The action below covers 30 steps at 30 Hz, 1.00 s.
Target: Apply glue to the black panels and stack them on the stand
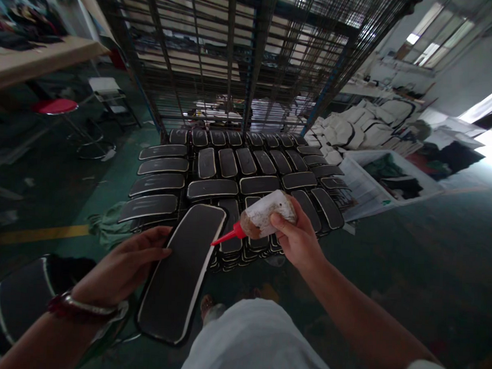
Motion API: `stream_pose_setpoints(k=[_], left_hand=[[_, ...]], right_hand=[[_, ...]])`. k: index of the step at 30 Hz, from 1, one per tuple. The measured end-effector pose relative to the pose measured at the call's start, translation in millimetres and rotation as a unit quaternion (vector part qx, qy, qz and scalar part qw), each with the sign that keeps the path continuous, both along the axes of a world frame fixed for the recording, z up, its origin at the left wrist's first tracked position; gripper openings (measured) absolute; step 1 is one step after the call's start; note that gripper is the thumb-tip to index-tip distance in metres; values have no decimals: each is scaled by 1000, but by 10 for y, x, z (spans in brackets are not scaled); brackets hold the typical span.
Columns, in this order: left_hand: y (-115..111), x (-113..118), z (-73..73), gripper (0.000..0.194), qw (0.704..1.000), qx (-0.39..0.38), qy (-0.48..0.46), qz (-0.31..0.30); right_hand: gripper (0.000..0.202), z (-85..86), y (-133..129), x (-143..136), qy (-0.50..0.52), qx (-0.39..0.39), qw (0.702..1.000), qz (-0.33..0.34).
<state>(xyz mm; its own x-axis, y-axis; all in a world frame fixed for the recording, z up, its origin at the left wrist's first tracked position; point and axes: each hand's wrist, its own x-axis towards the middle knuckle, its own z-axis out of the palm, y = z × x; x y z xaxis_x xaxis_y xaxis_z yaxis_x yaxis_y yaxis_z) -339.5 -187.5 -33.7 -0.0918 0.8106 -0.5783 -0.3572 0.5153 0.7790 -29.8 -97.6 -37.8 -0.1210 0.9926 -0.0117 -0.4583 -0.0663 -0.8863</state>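
My left hand (134, 261) grips the left edge of a long black panel (182, 274) with rounded corners, thumb on its face. A whitish line runs along the panel's border. In my right hand (296, 234) is a stained white squeeze bottle (265, 215), tilted down to the left. Its red nozzle (228, 236) points at the panel's upper right edge, with the tip at or just above the white line. Behind the bottle, several similar black panels (247, 162) lie in stacked rows, their borders also whitish.
A tall wire rack (250, 61) stands behind the stacks. At right are a white bin (350, 193) holding dark cloth and a pile of white pieces (365, 124). A red stool (57, 106) and a table (40, 59) stand at left. More black pieces (24, 295) sit at lower left.
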Motion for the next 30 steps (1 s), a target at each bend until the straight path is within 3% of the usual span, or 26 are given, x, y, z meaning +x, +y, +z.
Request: stream_pose_setpoints(k=[11,22,30], left_hand=[[74,11,31,43,999,-2,3,51],[132,-60,77,32,992,9,-27,121],[123,-180,78,31,960,-19,-73,271]], right_hand=[[61,-179,-240,24,-62,79,992,78],[72,-69,-421,-32,-84,45,989,115],[71,-134,-366,-84,-59,55,992,97]])
